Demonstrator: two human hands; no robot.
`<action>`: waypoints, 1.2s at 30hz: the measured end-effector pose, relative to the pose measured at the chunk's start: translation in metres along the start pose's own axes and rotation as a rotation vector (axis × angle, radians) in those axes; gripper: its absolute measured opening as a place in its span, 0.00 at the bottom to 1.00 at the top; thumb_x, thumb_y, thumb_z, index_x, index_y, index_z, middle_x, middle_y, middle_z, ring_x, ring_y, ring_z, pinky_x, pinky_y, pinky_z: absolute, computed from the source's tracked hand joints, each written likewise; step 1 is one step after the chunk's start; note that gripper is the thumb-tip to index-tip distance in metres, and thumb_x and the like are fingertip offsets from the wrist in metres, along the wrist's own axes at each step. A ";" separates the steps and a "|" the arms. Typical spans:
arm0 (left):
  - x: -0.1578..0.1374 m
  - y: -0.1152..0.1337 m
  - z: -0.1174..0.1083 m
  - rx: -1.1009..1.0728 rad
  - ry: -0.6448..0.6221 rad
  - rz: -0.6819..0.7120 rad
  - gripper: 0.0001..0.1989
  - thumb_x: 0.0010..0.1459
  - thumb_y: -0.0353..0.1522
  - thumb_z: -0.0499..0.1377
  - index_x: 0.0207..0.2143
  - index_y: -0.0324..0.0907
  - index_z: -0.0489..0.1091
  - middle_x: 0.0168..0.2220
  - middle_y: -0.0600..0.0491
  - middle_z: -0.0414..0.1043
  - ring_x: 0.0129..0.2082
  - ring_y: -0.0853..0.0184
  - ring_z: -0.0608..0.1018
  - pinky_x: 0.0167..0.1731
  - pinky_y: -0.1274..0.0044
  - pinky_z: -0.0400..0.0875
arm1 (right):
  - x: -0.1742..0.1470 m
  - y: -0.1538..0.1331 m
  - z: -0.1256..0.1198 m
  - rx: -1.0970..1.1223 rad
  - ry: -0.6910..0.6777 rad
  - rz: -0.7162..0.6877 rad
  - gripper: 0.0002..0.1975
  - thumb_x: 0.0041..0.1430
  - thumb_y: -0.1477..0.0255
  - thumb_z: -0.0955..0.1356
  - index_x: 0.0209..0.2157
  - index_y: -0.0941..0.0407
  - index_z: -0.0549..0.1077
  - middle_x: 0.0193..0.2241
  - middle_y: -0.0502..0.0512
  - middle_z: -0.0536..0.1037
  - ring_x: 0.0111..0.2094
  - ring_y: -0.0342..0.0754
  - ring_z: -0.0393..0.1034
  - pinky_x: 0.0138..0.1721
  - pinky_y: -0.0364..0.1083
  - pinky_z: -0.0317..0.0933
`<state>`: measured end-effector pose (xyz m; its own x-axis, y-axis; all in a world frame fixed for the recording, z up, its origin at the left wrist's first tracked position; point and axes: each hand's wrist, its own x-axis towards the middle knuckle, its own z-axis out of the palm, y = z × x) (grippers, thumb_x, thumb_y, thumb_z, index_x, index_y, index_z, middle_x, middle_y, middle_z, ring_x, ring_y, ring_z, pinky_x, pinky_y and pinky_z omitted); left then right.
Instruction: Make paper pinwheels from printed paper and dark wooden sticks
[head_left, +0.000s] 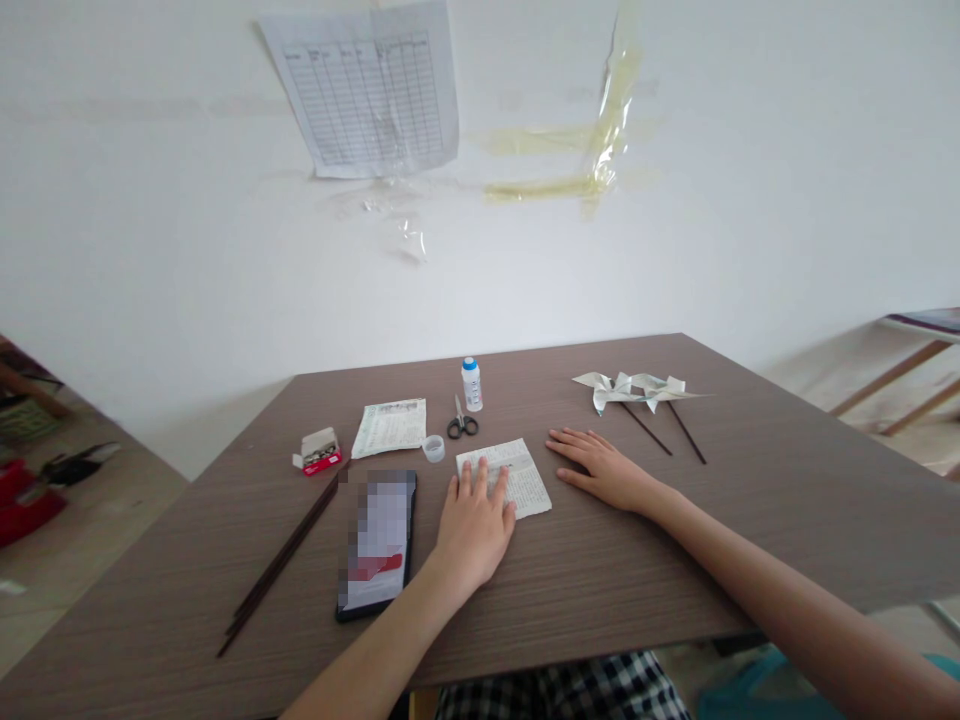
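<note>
My left hand (476, 520) lies flat with fingers spread on a square of printed paper (529, 480), covering its lower left part. To the right of that sheet, my right hand (596, 468) rests open on the table, apart from the paper and holding nothing. Beyond the paper are scissors (462, 424) with black handles, a white glue bottle (471, 385) with a blue cap standing upright, and a small clear round cap (433, 449). Two paper pinwheels (637, 388) on dark sticks lie at the back right.
More printed paper (390, 427) lies at the back left, beside a small open red and white box (320, 452) with small pieces inside. Thin dark sticks (289, 550) and a phone (379, 540) lie on the left of the brown table (750, 480). A wall stands behind.
</note>
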<state>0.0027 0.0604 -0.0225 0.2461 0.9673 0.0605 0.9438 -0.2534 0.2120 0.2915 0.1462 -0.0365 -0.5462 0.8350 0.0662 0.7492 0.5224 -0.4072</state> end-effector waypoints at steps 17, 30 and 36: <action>-0.015 0.019 0.006 0.064 0.019 0.030 0.30 0.81 0.34 0.56 0.82 0.47 0.69 0.84 0.42 0.64 0.84 0.41 0.66 0.82 0.35 0.57 | 0.003 -0.011 0.026 0.054 0.257 -0.204 0.32 0.85 0.65 0.62 0.84 0.48 0.64 0.83 0.62 0.66 0.85 0.62 0.58 0.85 0.73 0.54; -0.011 0.010 0.012 0.044 0.048 -0.022 0.33 0.79 0.39 0.57 0.81 0.38 0.69 0.84 0.33 0.62 0.85 0.35 0.63 0.83 0.36 0.55 | -0.008 -0.049 0.025 -0.084 0.031 -0.133 0.36 0.83 0.57 0.68 0.85 0.48 0.65 0.84 0.61 0.61 0.83 0.69 0.61 0.86 0.72 0.46; -0.011 0.006 0.014 0.011 0.099 -0.072 0.36 0.76 0.43 0.62 0.80 0.36 0.70 0.83 0.29 0.63 0.84 0.31 0.63 0.84 0.38 0.54 | -0.008 -0.051 0.020 -0.197 -0.039 -0.012 0.45 0.82 0.46 0.65 0.86 0.58 0.59 0.86 0.69 0.54 0.86 0.70 0.52 0.86 0.75 0.43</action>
<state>0.0086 0.0483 -0.0360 0.1556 0.9776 0.1420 0.9607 -0.1832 0.2085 0.2497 0.1091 -0.0346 -0.5666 0.8233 0.0325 0.7995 0.5589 -0.2202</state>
